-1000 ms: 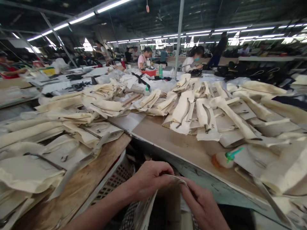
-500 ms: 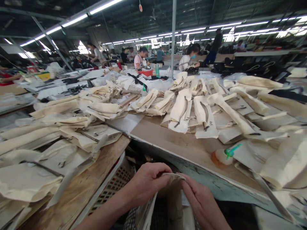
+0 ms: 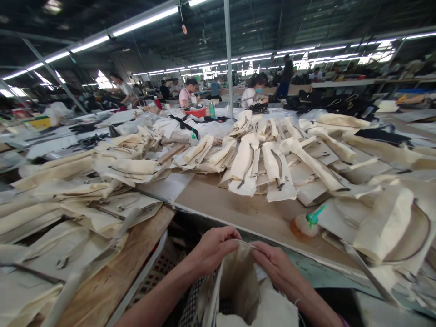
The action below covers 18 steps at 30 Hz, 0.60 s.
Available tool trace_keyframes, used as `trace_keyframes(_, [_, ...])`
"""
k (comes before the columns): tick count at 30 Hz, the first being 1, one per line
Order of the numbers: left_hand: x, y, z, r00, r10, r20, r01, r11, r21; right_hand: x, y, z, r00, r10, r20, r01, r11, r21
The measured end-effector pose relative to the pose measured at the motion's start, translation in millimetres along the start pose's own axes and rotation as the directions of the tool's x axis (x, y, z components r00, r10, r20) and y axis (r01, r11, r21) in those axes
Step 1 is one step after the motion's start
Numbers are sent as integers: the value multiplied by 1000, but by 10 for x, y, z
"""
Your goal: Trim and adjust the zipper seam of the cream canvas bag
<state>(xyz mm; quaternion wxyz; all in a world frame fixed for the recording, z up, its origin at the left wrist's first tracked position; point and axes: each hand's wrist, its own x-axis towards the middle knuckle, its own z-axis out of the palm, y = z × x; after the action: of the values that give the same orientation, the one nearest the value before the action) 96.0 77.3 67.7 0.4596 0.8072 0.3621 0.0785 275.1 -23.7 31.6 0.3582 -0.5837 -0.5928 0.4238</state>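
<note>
At the bottom centre my left hand (image 3: 213, 248) and my right hand (image 3: 275, 268) both pinch the top edge of a cream fabric piece (image 3: 238, 284) that hangs open like a pouch over my lap. The fingers of both hands are closed on that edge, close together. Just beyond my hands lies the brown table (image 3: 221, 200), and a small glue bottle with a green nozzle (image 3: 306, 222) lies on it to the right.
Piles of cream fabric pieces with dark zippers (image 3: 259, 159) cover the table ahead and the wooden bench (image 3: 116, 268) on the left. A white plastic basket (image 3: 153, 272) sits under the bench edge. Other people (image 3: 254, 91) work at far tables beside a metal post (image 3: 228, 59).
The fabric piece now hangs more open between my hands, which have shifted slightly left and closer together. The view has tilted a little.
</note>
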Motion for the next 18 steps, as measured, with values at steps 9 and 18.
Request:
trace_keyframes(9, [29,146,137,987,33,155,-28,999,-35,-379,41,-65,998,6,61,-17,985,170])
trace_keyframes(18, [5,393,462,964,97,249,-107,994,26,-871,193,-40,992,125,-11,-116,948,296])
